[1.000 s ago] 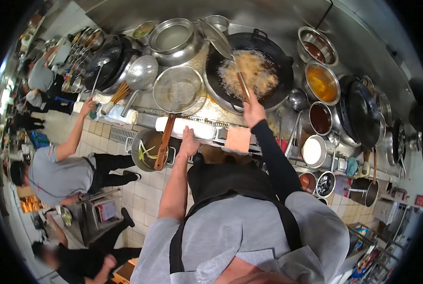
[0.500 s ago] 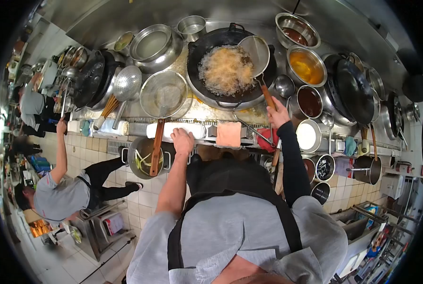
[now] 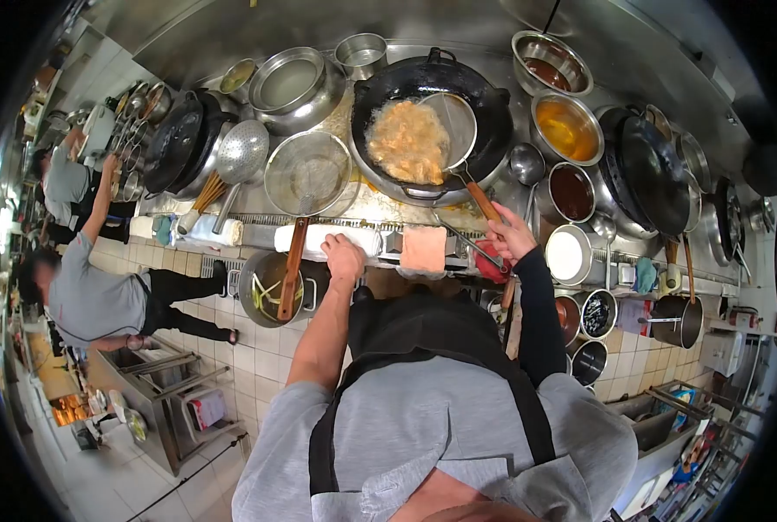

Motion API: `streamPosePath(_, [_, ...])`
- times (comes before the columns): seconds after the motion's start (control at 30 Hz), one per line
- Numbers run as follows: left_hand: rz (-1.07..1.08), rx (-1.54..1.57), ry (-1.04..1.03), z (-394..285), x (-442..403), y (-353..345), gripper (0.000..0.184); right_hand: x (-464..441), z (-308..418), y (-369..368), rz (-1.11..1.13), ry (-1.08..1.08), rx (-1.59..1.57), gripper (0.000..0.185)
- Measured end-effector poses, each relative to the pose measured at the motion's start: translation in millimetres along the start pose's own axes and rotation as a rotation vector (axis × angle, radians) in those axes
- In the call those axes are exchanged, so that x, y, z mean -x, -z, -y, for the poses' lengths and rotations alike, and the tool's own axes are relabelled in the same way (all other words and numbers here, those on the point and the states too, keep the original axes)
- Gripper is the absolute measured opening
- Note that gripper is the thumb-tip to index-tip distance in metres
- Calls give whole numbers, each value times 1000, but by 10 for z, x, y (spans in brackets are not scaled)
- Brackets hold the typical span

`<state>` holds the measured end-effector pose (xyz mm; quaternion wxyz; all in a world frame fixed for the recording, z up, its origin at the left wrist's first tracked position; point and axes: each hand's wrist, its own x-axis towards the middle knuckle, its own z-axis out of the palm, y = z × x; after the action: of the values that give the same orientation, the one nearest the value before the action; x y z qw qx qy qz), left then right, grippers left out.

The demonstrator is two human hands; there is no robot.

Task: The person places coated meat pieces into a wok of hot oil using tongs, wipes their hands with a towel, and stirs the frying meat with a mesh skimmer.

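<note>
Left hand: fingers part-open, resting on white cloth, gripping nothing visible. Frying food: in the wok, beside the strainer; likely brittle, oily. Strainer: stiff, probably light; grasp by wooden handle. Right hand: fingers closed around it.

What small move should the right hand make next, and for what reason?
Probably slide the strainer leftward under the frying pieces: the right hand holds its handle, and the mesh sits at their right edge inside the wok.
</note>
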<state>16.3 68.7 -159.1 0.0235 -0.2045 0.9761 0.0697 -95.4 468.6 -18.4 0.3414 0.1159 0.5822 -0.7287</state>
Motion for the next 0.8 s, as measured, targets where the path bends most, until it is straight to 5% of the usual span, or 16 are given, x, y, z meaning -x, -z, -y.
streamPosePath(0.4, [-111, 90, 8, 16, 41, -22, 44, 846, -73, 143, -119, 151, 107, 64])
streamPosePath(0.63, [-88, 95, -4, 7, 41, -35, 38, 393, -263, 174, -338, 581, 572, 63])
streamPosePath(0.8, [-66, 53, -53, 106, 2, -154, 42, 380, 50, -240, -440, 668, 721, 61])
